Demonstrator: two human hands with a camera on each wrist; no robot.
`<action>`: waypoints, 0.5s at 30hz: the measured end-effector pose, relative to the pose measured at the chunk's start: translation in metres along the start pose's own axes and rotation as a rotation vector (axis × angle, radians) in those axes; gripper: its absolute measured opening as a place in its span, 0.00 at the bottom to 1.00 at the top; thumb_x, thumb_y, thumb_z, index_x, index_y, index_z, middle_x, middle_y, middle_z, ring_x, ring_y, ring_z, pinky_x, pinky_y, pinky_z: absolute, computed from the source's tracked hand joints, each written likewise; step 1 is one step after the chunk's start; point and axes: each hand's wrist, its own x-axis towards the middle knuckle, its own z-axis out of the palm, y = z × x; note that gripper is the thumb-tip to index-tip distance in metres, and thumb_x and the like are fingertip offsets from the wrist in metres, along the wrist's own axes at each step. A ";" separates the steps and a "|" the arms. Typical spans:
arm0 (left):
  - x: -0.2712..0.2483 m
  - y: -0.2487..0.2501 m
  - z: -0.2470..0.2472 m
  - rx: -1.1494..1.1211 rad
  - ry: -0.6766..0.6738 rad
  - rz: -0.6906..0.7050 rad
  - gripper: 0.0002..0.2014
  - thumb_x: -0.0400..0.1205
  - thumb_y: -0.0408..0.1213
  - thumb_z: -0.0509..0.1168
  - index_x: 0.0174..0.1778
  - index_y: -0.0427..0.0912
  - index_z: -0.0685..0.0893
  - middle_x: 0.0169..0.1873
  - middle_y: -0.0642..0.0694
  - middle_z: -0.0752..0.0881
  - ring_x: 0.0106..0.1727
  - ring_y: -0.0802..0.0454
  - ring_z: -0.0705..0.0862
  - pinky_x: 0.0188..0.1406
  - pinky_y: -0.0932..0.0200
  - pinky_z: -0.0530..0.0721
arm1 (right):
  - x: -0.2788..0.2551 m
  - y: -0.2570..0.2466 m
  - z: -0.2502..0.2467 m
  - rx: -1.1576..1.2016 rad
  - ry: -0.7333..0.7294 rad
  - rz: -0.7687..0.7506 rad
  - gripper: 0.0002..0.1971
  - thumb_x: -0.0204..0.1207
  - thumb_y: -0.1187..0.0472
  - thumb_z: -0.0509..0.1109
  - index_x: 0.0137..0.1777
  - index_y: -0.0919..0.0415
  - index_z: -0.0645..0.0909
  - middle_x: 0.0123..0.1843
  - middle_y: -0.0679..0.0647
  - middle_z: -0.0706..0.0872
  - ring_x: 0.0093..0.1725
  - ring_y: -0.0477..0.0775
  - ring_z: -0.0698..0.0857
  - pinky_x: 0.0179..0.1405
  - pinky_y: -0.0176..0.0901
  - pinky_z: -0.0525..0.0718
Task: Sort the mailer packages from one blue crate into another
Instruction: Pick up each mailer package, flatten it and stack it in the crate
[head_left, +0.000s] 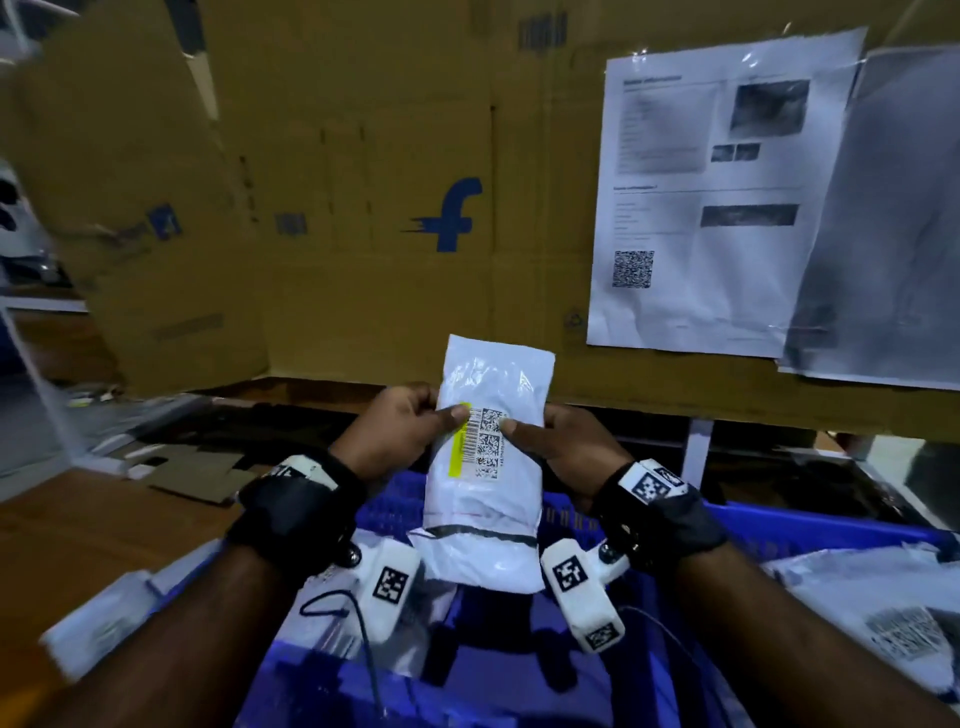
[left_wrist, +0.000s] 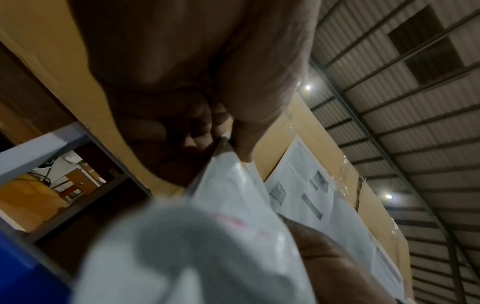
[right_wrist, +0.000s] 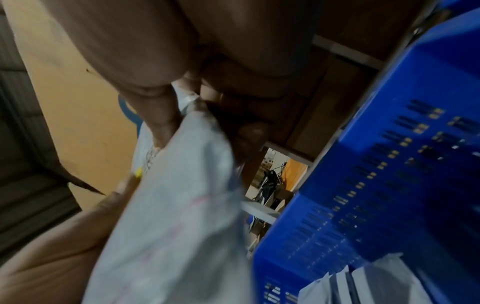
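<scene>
A white mailer package (head_left: 485, 499) with a barcode label and a yellow strip is held upright above a blue crate (head_left: 519, 675). My left hand (head_left: 402, 428) grips its left edge, thumb on the label. My right hand (head_left: 563, 441) grips its right edge, thumb on the label too. The left wrist view shows the mailer (left_wrist: 207, 236) pinched between thumb and fingers (left_wrist: 197, 115). The right wrist view shows the mailer (right_wrist: 176, 205) pinched likewise, beside the blue crate wall (right_wrist: 389, 164). More white mailers (head_left: 893, 618) lie in the crate at right.
A tall cardboard sheet (head_left: 363, 208) with a blue logo stands just behind the crates, with printed paper sheets (head_left: 701, 197) taped to it. A brown table (head_left: 78, 530) with cardboard scraps lies to the left. A white mailer (head_left: 98, 629) lies at the crate's left edge.
</scene>
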 end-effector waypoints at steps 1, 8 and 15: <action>0.001 0.001 -0.005 0.000 0.021 0.002 0.06 0.81 0.32 0.70 0.49 0.33 0.86 0.49 0.29 0.90 0.48 0.35 0.88 0.51 0.29 0.86 | 0.001 -0.002 0.005 0.002 -0.005 0.000 0.13 0.76 0.61 0.76 0.56 0.68 0.88 0.54 0.61 0.91 0.56 0.63 0.90 0.63 0.65 0.84; 0.017 -0.022 -0.038 0.088 0.052 -0.043 0.22 0.71 0.36 0.81 0.46 0.20 0.81 0.40 0.27 0.89 0.38 0.44 0.85 0.39 0.40 0.87 | 0.027 0.015 0.024 -0.132 -0.012 0.124 0.14 0.79 0.53 0.73 0.53 0.64 0.88 0.52 0.62 0.92 0.40 0.61 0.89 0.41 0.51 0.85; 0.041 -0.078 -0.064 0.386 -0.049 -0.140 0.13 0.74 0.29 0.78 0.28 0.36 0.82 0.20 0.49 0.80 0.22 0.57 0.75 0.26 0.64 0.75 | 0.034 0.065 0.052 -0.283 -0.057 0.386 0.14 0.83 0.54 0.68 0.43 0.65 0.83 0.28 0.59 0.83 0.20 0.51 0.76 0.17 0.37 0.73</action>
